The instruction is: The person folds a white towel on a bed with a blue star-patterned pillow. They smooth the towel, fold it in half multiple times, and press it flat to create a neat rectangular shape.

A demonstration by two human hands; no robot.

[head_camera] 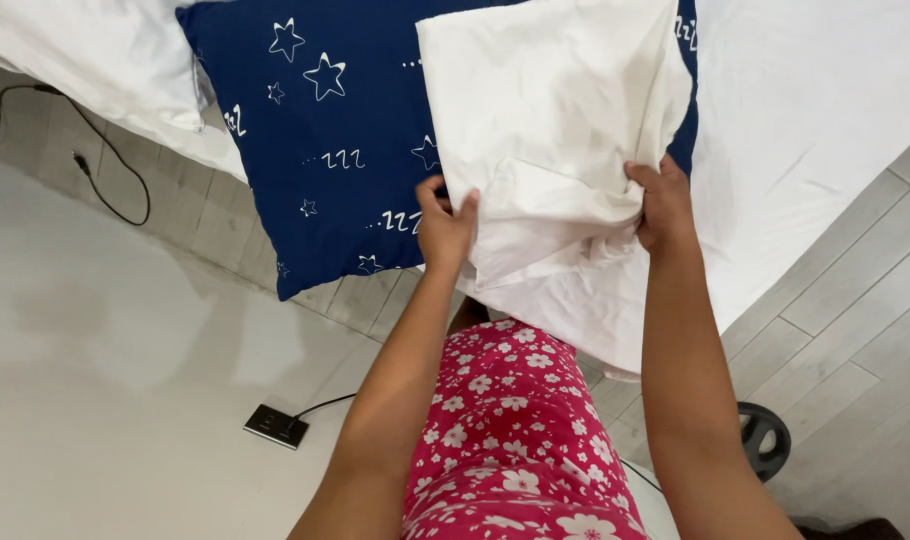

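Hands gathering a white pillowcase [555, 130] over a navy star pillow [325, 140].
Left hand [445, 228] and right hand [663, 205] pinch its opening; the pillow lies uncovered on the bed [825, 120].

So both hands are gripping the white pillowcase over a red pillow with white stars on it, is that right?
Not quite: the pillow is dark blue with white stars, not red. The head view shows this. The rest holds: the left hand and right hand both grip the white pillowcase lying over it.

Grey plank floor [855, 330]; white-sheeted bed [825, 120]
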